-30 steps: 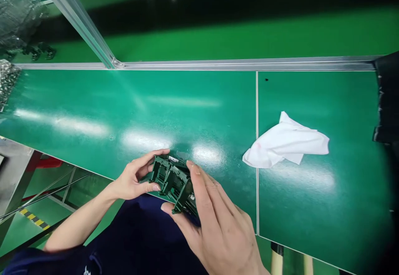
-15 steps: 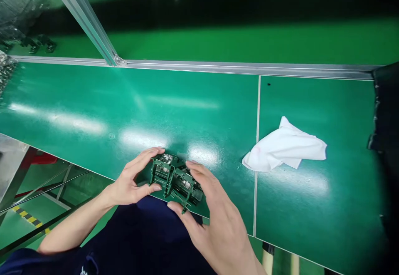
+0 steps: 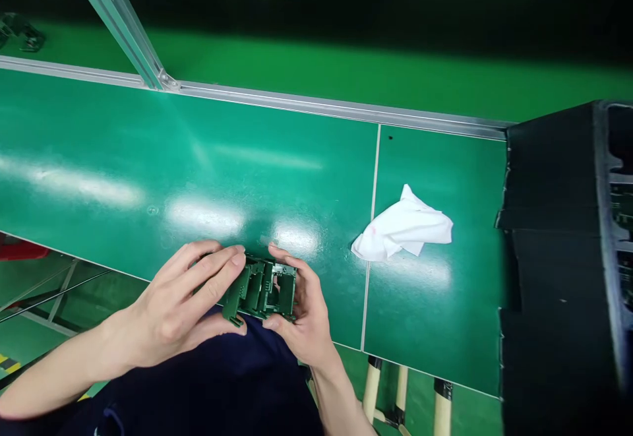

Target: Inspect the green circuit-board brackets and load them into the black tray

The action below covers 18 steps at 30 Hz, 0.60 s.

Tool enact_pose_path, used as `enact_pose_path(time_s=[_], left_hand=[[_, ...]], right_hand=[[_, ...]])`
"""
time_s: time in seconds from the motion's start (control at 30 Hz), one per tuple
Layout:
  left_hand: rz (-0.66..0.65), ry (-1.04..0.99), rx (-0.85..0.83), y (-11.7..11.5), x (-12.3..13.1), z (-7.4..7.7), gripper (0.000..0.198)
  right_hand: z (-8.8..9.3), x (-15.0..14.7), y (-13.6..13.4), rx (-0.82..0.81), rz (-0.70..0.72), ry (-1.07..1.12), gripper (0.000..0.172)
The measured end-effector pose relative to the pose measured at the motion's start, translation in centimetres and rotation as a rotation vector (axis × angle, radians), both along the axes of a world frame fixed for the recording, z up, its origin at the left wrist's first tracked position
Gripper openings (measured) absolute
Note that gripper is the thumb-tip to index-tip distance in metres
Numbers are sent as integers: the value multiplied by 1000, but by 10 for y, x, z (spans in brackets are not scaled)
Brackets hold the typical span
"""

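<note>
Between my two hands, above the near edge of the green tabletop, is a dark green plastic frame-like part (image 3: 260, 287) with open bays and slots. My left hand (image 3: 190, 297) wraps its left end, fingers over the top and thumb along the bottom edge. My right hand (image 3: 306, 311) grips the right end, with its thumb low at the front and its fingers behind. The palms and fingers cover both ends of the part. A crumpled white cloth (image 3: 405, 228) lies on the table to the right, touching neither hand.
The green table (image 3: 277, 139) has a metal rail (image 3: 297, 103) along its back and an upright post (image 3: 119, 20). A large black box (image 3: 554, 245) stands at the right, with green parts inside. Small dark parts (image 3: 24, 33) sit beyond the rail at the far left.
The green part has been turned and now shows different open bays. My left hand has moved over its end; my right hand has shifted its grip. The view has swung right, revealing more black box.
</note>
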<state>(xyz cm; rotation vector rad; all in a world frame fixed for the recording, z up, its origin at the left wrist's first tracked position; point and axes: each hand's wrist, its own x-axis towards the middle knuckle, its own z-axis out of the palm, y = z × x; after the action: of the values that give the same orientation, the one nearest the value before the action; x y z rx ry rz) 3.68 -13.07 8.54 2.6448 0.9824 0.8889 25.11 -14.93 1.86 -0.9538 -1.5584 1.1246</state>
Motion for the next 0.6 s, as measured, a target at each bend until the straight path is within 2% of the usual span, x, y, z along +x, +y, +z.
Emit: enact_pose_path(time_s=[0.1, 0.2, 0.3, 0.37, 0.5, 0.6], left_hand=[[7, -21, -35, -4, 2, 6, 86], [-16, -105, -83, -3, 2, 3, 83], [-35, -228, -187, 1, 1, -11, 77], [-41, -340, -306, 2, -1, -25, 73], [-42, -553, -510, 0, -3, -48, 69], [-42, -606, -566, -1, -3, -53, 70]], right_hand=[[-1, -1, -1, -15, 9, 37, 65], [2, -2, -2, -12, -21, 54, 66], [11, 1, -2, -9, -45, -6, 66], [19, 4, -2, 18, -64, -128, 66], [31, 9, -2, 218, -99, -401, 65], [34, 11, 1, 338, -86, -477, 59]])
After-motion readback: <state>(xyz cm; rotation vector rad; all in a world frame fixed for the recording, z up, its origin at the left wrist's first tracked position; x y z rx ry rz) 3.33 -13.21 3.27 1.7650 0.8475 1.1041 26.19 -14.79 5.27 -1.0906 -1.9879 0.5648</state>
